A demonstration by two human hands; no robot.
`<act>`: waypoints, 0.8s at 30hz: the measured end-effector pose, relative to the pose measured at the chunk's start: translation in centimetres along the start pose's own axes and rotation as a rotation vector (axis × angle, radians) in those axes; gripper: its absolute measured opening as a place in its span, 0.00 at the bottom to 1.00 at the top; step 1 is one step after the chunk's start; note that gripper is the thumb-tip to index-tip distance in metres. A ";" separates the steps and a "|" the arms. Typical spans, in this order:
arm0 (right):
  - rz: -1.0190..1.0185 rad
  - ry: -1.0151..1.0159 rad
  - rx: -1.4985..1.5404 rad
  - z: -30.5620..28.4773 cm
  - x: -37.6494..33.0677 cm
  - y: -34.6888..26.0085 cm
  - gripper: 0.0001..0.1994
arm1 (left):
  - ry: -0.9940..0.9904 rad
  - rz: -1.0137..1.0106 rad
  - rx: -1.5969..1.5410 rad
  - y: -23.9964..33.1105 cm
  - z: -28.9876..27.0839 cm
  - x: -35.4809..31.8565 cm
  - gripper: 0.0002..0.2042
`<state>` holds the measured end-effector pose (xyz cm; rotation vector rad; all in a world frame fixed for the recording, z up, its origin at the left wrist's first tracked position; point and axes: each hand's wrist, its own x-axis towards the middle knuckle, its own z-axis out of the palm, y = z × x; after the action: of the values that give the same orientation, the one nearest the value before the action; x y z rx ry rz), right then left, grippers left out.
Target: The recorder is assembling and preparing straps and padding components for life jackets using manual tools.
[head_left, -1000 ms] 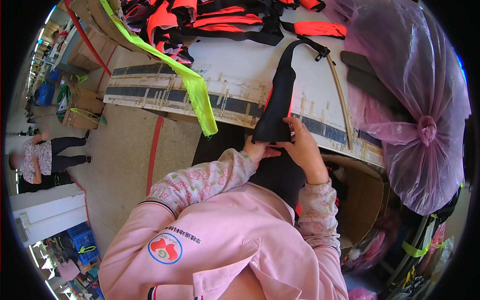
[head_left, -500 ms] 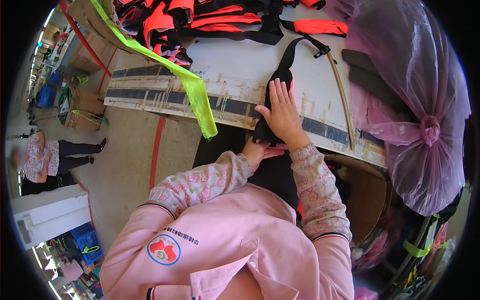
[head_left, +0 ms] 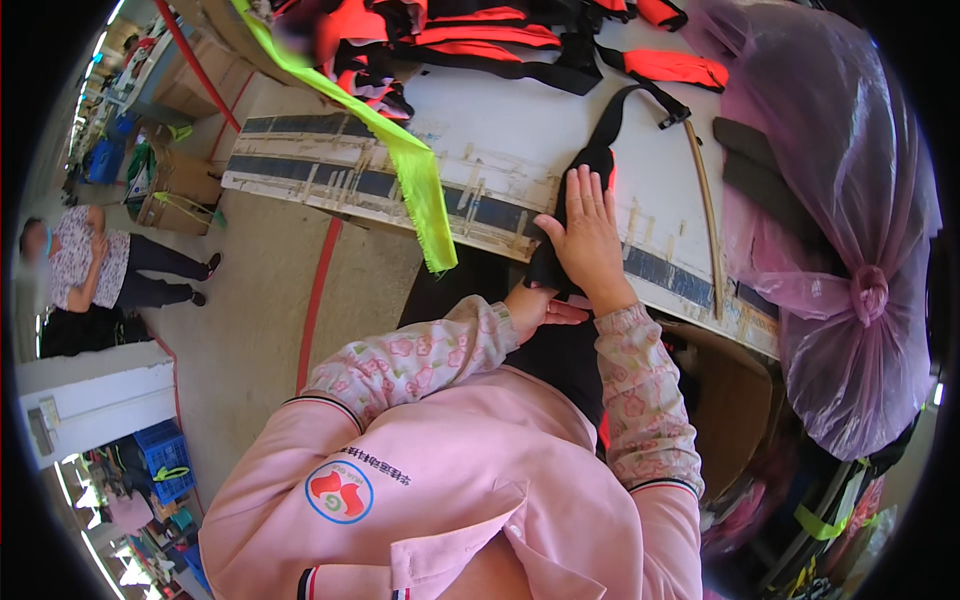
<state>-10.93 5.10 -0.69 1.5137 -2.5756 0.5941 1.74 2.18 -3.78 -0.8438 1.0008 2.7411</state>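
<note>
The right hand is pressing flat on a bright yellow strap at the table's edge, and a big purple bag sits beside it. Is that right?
Not quite. In the head view the right hand presses flat on a black strap, not a yellow one. The yellow-green strip hangs off the table further left, untouched. The purple bag does sit beside it.

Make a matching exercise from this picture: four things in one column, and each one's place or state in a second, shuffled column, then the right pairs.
Things:
1. right hand
2. left hand
3. yellow-green strip
4. pink plastic bag

Places or states:
A. hangs over the table's front edge
B. knotted shut, at the table's right end
C. flat, fingers spread, on the black strap
D. below the table edge, at the strap's lower end

Pairs: 1-C, 2-D, 3-A, 4-B
</note>
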 end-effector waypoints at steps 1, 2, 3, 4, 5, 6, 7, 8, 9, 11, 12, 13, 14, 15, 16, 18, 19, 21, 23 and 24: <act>0.003 0.008 0.002 -0.1 0.0 0.0 0.37 | -0.002 -0.009 0.007 0.2 0.1 -0.1 0.16; 0.006 0.017 0.003 -0.1 0.2 0.1 0.38 | 0.009 0.004 0.005 0.2 0.0 0.0 0.16; 0.000 0.021 0.030 -0.1 0.4 0.2 0.37 | -0.003 -0.003 0.000 0.2 -0.2 0.3 0.17; -0.021 0.023 0.043 -0.1 0.6 0.0 0.37 | -0.009 -0.007 -0.005 0.2 -0.4 0.2 0.18; -0.023 0.020 0.060 -0.2 0.8 -0.2 0.36 | 0.016 0.008 0.004 0.7 -0.2 -0.2 0.19; -0.030 0.017 0.078 -0.4 0.9 -0.4 0.36 | 0.035 -0.025 -0.042 0.0 -0.3 0.1 0.20; -0.057 0.024 0.163 -0.6 1.1 -0.5 0.35 | 0.079 -0.031 -0.082 -0.4 -0.7 0.0 0.21; -0.086 0.037 0.254 -0.5 0.9 -0.3 0.35 | 0.043 -0.001 -0.045 -0.6 -0.5 -0.5 0.23; -0.083 0.021 0.219 -0.6 0.8 -1.0 0.34 | 0.032 -0.013 -0.044 -1.1 -0.7 -0.6 0.23; -0.097 -0.005 0.185 -0.8 0.4 -0.9 0.34 | -0.010 0.025 -0.039 -1.6 -0.8 -0.4 0.21; -0.092 -0.008 0.195 -0.6 -0.1 -0.3 0.34 | 0.075 -0.049 -0.113 -2.1 -1.0 0.7 0.19; -0.116 -0.012 0.220 -0.8 -0.4 0.5 0.33 | 0.146 -0.018 -0.125 -2.8 -0.5 1.1 0.16; -0.054 -0.014 0.254 -1.6 -1.2 1.0 0.33 | 0.088 0.010 -0.097 -2.3 0.4 0.6 0.16; -0.048 -0.058 0.220 -2.0 -1.6 1.1 0.33 | -0.017 0.035 -0.021 -1.9 0.4 0.3 0.16; -0.076 -0.059 0.230 -2.2 -1.8 1.0 0.33 | 0.048 0.073 -0.002 -2.4 0.6 0.1 0.17; -0.055 -0.071 0.218 -2.2 -2.1 0.8 0.33 | 0.004 0.069 0.039 -2.0 0.3 -0.1 0.19; -0.064 -0.076 0.225 -2.3 -1.9 0.7 0.34 | 0.006 0.077 0.037 -1.7 0.4 -0.2 0.19; -0.064 -0.086 0.211 -2.3 -1.7 0.6 0.33 | -0.008 0.100 0.078 -1.3 0.6 -0.6 0.20; -0.059 -0.092 0.196 -2.2 -1.4 0.6 0.33 | -0.008 0.099 0.075 -1.0 0.5 -0.5 0.20; -0.060 -0.086 0.193 -2.1 -1.4 0.7 0.33 | -0.005 0.096 0.071 -0.9 0.5 -0.5 0.20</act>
<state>-11.05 7.31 0.69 1.7031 -2.5890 0.8081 2.18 3.19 -3.72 -0.7980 1.1593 2.7654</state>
